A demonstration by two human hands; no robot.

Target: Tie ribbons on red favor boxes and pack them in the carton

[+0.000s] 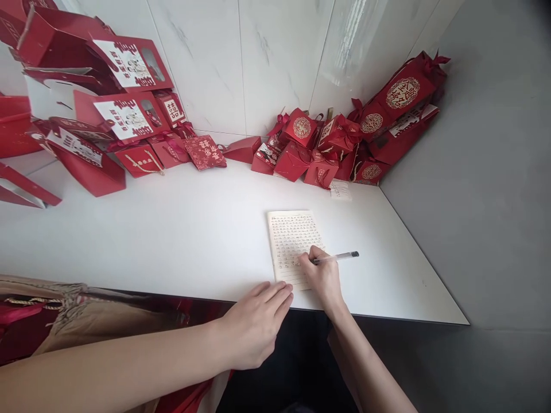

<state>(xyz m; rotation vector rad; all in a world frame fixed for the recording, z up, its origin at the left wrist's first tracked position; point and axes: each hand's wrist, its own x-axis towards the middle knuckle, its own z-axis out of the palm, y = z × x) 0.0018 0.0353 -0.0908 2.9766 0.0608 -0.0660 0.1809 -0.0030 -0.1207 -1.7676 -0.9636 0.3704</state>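
A small lined notebook (295,229) lies on the white table, its page covered with rows of handwritten numbers and a few blank lines near the bottom. In my right hand (325,278) is a pen (344,256) with a clear barrel and dark cap end, gripped over the lower part of the page. The pen's tip is hidden behind my fingers. My left hand (258,321) rests flat at the table's front edge, its fingertips touching the notebook's lower left corner.
Red gift boxes (299,129) are piled along the tiled wall, with more red boxes (129,117) stacked at the left. A small white paper (340,190) lies by the right pile. A grey panel (482,189) bounds the table (172,241) on the right. A beige sack (103,321) stands below left.
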